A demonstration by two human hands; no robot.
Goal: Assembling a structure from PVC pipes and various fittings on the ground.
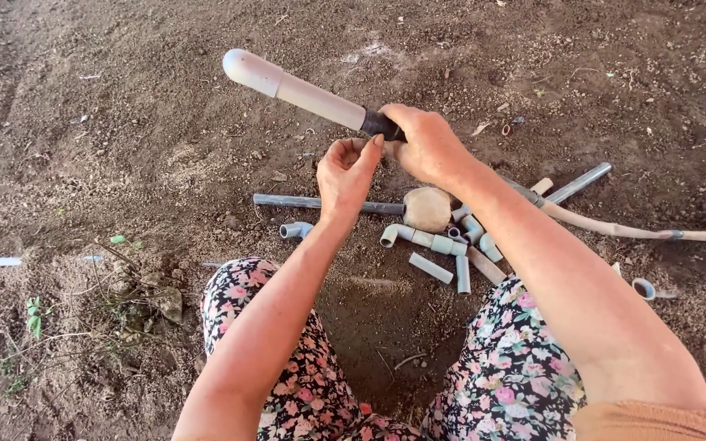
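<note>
My right hand [428, 145] grips a thick pale pipe [296, 90] with a rounded cap, at a black band [382, 125] near its lower end. The pipe points up and to the left above bare soil. My left hand [346, 175] is just below it, fingertips pinched at the black band and touching it. Whether something small lies between those fingers is hidden. Both forearms reach out over my knees in flowered fabric [288, 384].
On the soil ahead lie a long grey pipe [320, 203], a round stone [427, 209], several short grey pipe pieces and elbow fittings [439, 245], a tan hose [639, 233] and a metal tube [579, 182]. Weeds [124, 302] grow at left.
</note>
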